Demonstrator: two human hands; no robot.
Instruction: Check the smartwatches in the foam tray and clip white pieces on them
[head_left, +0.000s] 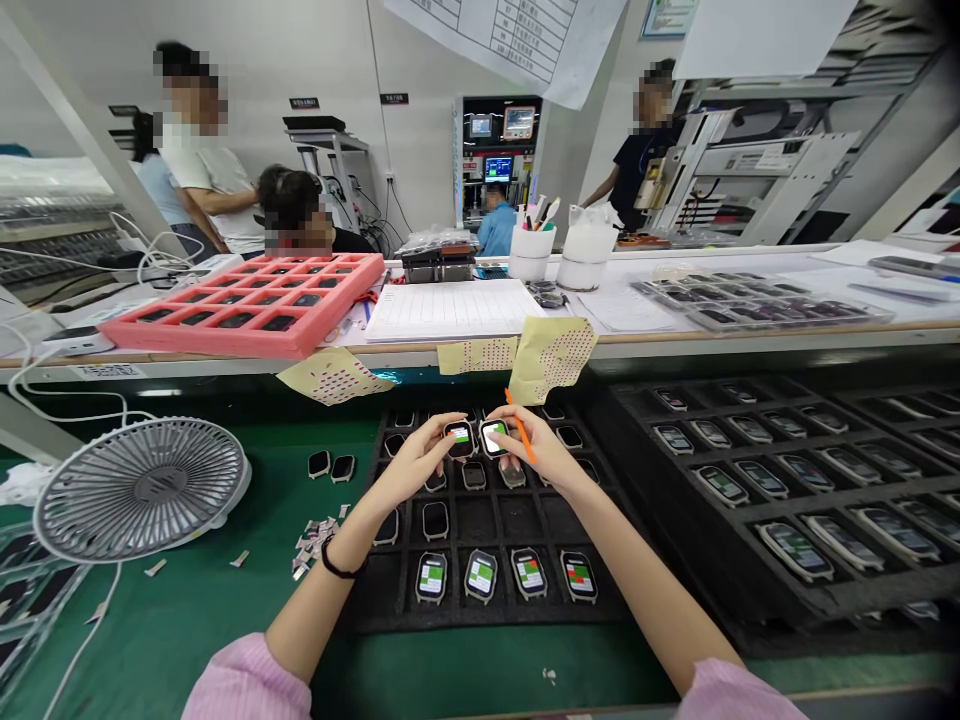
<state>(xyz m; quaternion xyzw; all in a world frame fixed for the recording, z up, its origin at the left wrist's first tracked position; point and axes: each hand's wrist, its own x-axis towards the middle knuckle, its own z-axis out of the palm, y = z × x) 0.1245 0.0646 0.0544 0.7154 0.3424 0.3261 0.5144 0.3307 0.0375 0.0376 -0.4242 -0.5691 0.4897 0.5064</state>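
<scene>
My left hand (421, 455) is closed on a watch case (459, 437) with a lit screen, its thumb on the glass. Beside it, a second lit watch (494, 437) is held by my right hand (538, 447). An orange stick (520, 425) also passes between the fingers of that hand. Both watches are above a black foam tray (495, 615). In the tray's front row lie several lit watches, one of them a watch with a red and green screen (579, 576). Dark-screened watches sit in other compartments, partly hidden by my hands.
A grey fan (142, 490) stands on the left; near it are two loose watches (331, 466) and small scattered pieces (311, 545). Another filled black tray (750, 540) is on the right. A shelf edge (645, 347) with a pink tray (300, 335) runs ahead. Several people are beyond.
</scene>
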